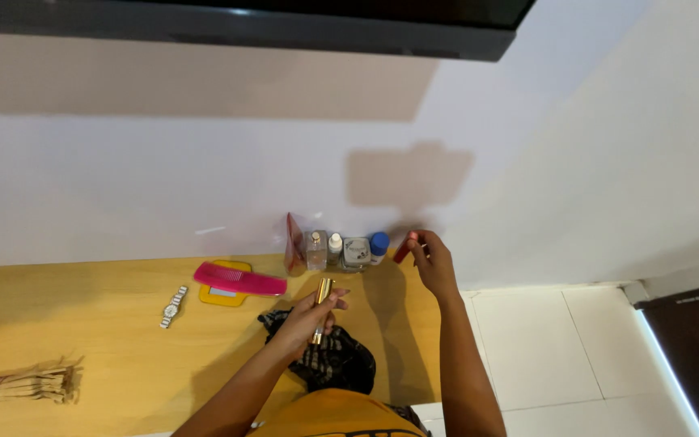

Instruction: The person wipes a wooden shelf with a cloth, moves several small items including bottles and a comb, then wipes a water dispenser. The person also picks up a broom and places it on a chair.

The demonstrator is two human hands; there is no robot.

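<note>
Gold tube (322, 307) sits in the person's left hand (311, 317), fingers wrapped round its lower half, tilted a bit off upright, above a dark patterned cloth (335, 360) on the wooden table (82, 324). Left to right across the table: bundle of thin sticks (18, 386) at the near left edge; wristwatch (174, 306) lying flat, well apart from it; pink comb (240, 279) resting on a small yellow-framed mirror (222, 293); red pouch (294, 241) leaning on the white wall (163, 178); then a row of small bottles against the wall: clear one (315, 250), white-capped one (335, 246), squat clear one (355, 253), blue-capped one (379, 245). Right hand (433, 263) is up just right of that row, fingertips pinching a small red stick (403, 248). Both grips closed on their items. White tiled floor (560, 348) lies right of the table.
</note>
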